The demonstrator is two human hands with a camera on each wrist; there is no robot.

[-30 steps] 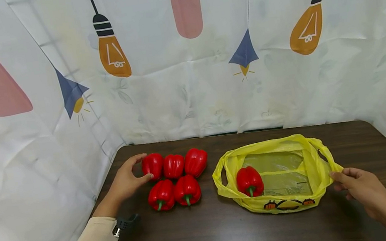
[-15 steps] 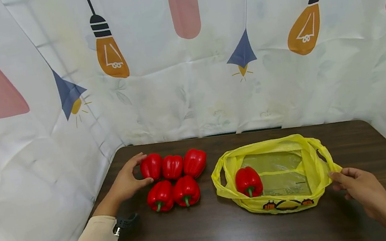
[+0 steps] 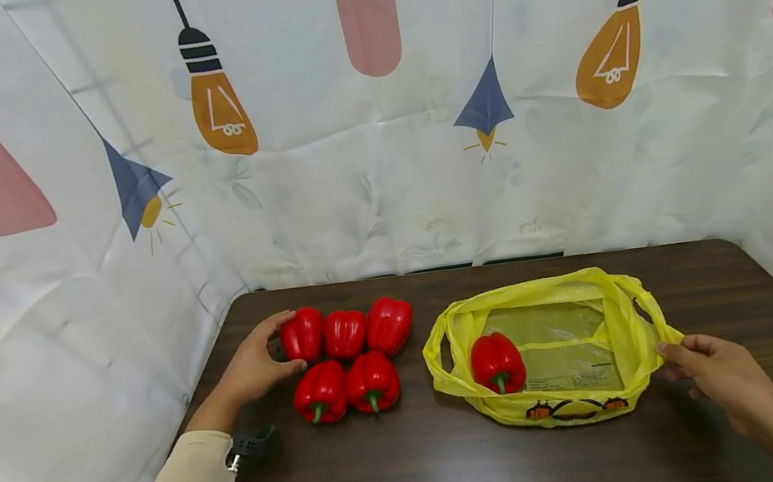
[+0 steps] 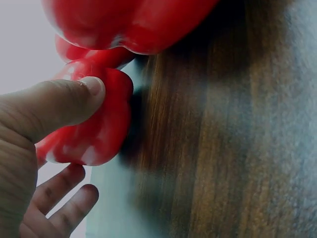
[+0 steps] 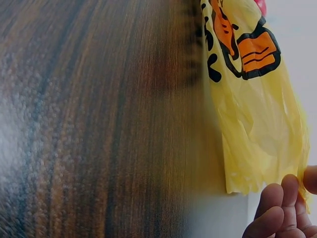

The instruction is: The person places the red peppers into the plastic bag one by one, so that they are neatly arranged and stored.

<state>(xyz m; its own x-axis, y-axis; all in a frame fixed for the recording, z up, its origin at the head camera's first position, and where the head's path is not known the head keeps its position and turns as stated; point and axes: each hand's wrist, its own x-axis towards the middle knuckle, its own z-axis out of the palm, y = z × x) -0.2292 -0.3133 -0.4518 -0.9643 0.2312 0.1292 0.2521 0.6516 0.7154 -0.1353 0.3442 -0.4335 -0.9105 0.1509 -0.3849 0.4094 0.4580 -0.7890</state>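
My left hand (image 3: 253, 366) has its thumb and fingers around the back-left red bell pepper (image 3: 304, 335), which sits in a group on the table. In the left wrist view the thumb lies across that pepper's (image 4: 111, 124) side, with other fingertips just beyond it. On the right, my right hand (image 3: 723, 380) pinches the right edge of a yellow plastic bag (image 3: 637, 365) between thumb and fingers. The bag's mouth is spread wide, and one red bell pepper (image 3: 497, 362) lies inside at its left. Printed orange and black shapes mark the bag's (image 5: 265, 124) side in the right wrist view.
Several more red bell peppers stand close beside the held one, including a front-left pepper (image 3: 320, 391) and a back-right pepper (image 3: 390, 325). All are on a dark wooden table (image 3: 424, 479). A patterned white curtain (image 3: 349, 196) hangs behind and at the left.
My left hand's fingers have come down slightly and closed in on the back-left bell pepper. My right hand and the bag stay in place.
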